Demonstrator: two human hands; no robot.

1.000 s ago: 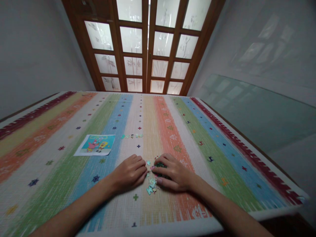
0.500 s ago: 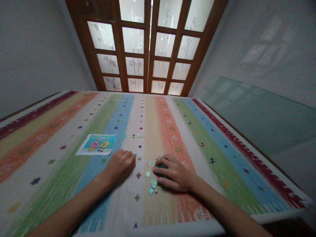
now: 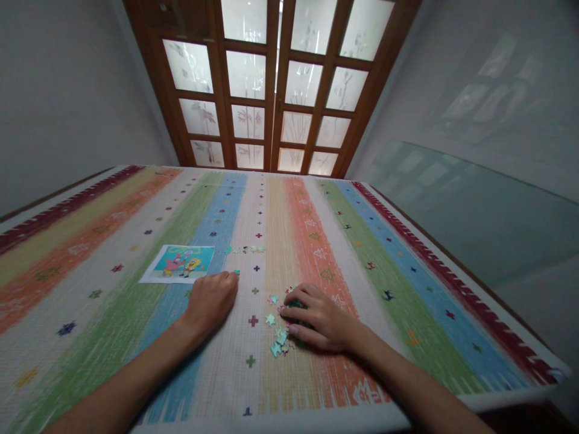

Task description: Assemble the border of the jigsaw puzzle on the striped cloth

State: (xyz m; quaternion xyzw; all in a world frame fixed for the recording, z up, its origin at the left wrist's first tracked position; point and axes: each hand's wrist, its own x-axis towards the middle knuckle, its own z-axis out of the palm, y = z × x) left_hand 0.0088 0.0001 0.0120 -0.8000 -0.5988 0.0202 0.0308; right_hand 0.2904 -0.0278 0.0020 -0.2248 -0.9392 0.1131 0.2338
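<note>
Apparently pinching a teal jigsaw piece in the left hand, left of frame centre; curving the right hand, loosely spread, over loose pieces at lower centre, probably to stop scattering.

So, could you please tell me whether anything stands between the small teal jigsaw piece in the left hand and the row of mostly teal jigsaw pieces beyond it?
Nothing visible does: between the left hand, with its teal piece, and the row, only striped tablecloth shows; the white-bordered paper cartoon print lies to the left.
</note>
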